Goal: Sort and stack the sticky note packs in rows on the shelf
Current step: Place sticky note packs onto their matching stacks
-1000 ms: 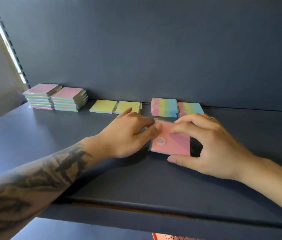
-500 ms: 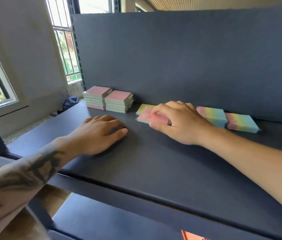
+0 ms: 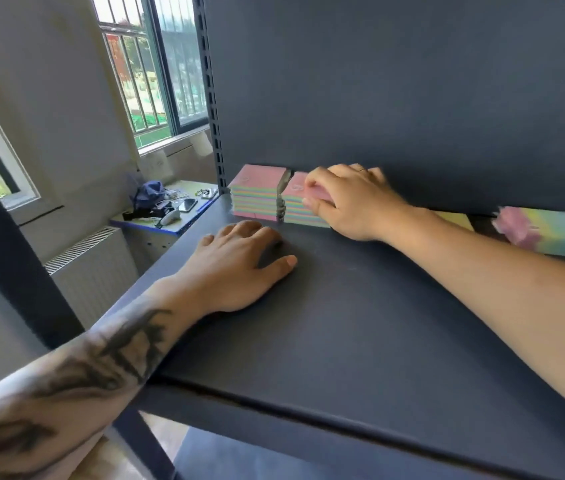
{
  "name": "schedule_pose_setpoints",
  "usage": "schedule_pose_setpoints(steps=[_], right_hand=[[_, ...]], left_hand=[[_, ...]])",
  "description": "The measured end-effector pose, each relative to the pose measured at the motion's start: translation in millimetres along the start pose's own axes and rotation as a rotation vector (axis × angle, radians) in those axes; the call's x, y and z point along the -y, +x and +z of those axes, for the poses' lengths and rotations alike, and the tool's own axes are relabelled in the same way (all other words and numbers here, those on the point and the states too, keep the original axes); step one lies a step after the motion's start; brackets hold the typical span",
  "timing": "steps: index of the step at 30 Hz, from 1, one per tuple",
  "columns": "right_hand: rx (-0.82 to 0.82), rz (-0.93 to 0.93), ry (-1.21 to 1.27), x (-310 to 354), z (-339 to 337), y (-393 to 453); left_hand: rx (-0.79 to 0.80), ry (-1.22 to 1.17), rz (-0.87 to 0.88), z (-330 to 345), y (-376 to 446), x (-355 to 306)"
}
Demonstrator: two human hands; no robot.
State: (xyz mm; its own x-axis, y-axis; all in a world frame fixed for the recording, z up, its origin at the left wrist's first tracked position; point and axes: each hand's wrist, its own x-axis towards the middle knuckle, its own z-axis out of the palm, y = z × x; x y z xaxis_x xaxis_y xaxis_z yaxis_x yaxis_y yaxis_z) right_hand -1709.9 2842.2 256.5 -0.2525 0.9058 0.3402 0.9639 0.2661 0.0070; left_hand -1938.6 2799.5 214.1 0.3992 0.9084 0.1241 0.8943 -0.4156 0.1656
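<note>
Two stacks of pink-topped sticky note packs stand at the shelf's back left corner: the left stack (image 3: 257, 192) and the right stack (image 3: 300, 209). My right hand (image 3: 350, 200) holds a pink pack (image 3: 315, 192) on top of the right stack, fingers curled over it. Flat on the dark shelf (image 3: 360, 323), in front of the stacks, rests my left hand (image 3: 239, 261), holding nothing. A yellow pack (image 3: 454, 220) shows partly behind my right forearm. Rainbow-striped packs (image 3: 551, 233) lie at the back right, blurred.
The shelf's dark back panel (image 3: 412, 81) rises right behind the packs. A slotted upright post (image 3: 211, 109) stands at the left corner. Beyond it are a small table with clutter (image 3: 170, 206), a radiator (image 3: 94, 271) and windows.
My right hand has carried the pink pack from the middle of the shelf leftward to the top of the right stack. My left hand let go of it and now rests on the shelf.
</note>
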Motion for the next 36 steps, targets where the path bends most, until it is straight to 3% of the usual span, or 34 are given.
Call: schedule_pose_setpoints(steps=[16, 22, 26, 29, 36], right_hand=[[0.026, 0.137, 0.013, 1, 4, 2], [-0.053, 0.076, -0.090, 8, -5, -84], [0.110, 0.200, 0.109, -19, -27, -173], [0.222, 0.314, 0.114, -53, -56, -251], [0.222, 0.489, 0.006, -133, -110, -454]], left_hand=[[0.036, 0.021, 0.005, -1, 1, -1], [0.012, 0.081, 0.011, -6, -16, -24], [0.069, 0.088, 0.088, 5, -33, -92], [0.114, 0.078, 0.150, 15, -49, -165], [0.126, 0.088, 0.340, 43, -113, -353]])
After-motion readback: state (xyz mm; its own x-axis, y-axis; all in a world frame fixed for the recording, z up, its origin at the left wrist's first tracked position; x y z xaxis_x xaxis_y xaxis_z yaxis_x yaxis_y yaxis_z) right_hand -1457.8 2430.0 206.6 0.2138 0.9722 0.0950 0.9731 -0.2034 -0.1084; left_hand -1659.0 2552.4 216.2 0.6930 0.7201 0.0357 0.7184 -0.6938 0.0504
